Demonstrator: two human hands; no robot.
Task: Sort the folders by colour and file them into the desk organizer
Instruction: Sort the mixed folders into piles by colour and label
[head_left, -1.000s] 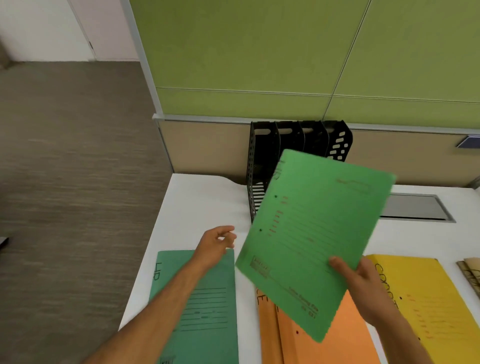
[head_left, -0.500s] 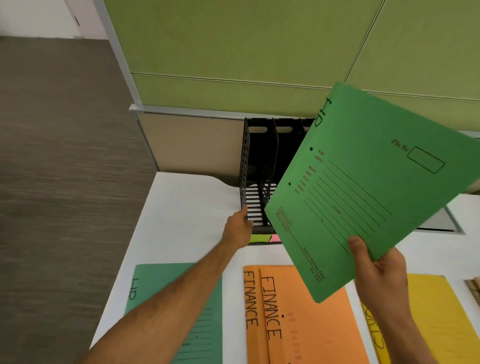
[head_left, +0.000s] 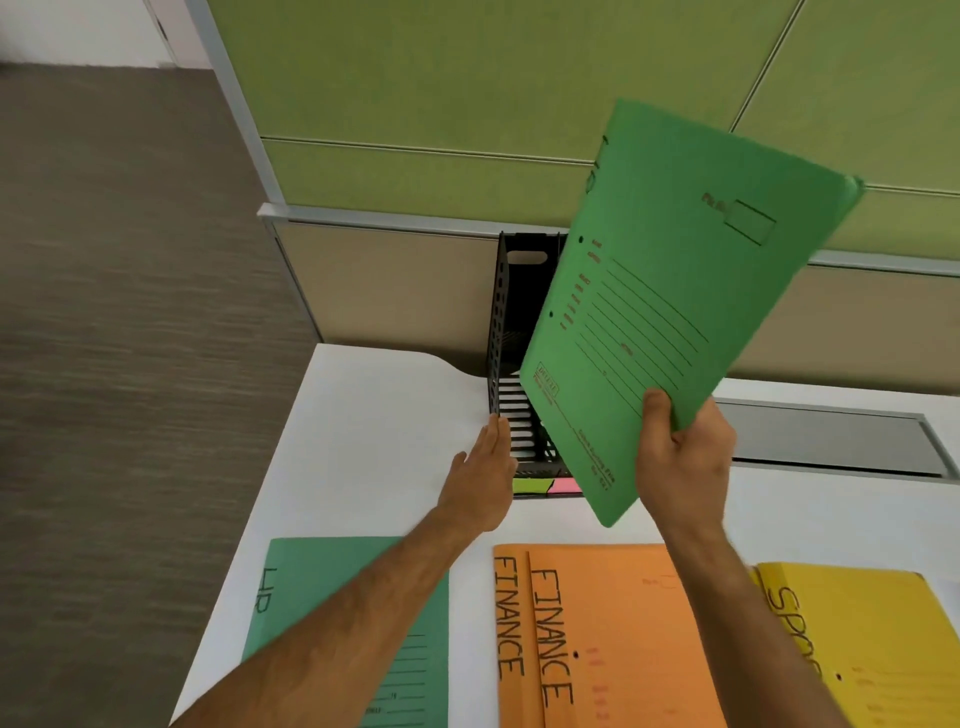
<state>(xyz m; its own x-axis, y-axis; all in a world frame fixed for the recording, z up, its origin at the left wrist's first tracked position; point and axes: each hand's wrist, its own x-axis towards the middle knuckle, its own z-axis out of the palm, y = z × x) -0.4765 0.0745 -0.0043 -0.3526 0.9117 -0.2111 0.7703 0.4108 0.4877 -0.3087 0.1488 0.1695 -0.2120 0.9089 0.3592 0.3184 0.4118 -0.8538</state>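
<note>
Right hand (head_left: 680, 457) gripped the lower edge of a bright green card folder (head_left: 670, 306), thumb on its printed face, folder tilted in the air in front of the black slotted plastic desk organizer (head_left: 506, 364). Organizer stood at the far edge of the white bench (head_left: 374, 415). Left hand (head_left: 483, 478), fingers straight, touched the organizer's left front corner. Along the near edge lay a darker green folder (head_left: 332, 587) at left, two orange folders marked FINANCE (head_left: 613, 639) at centre, a yellow folder (head_left: 872, 639) at right.
</note>
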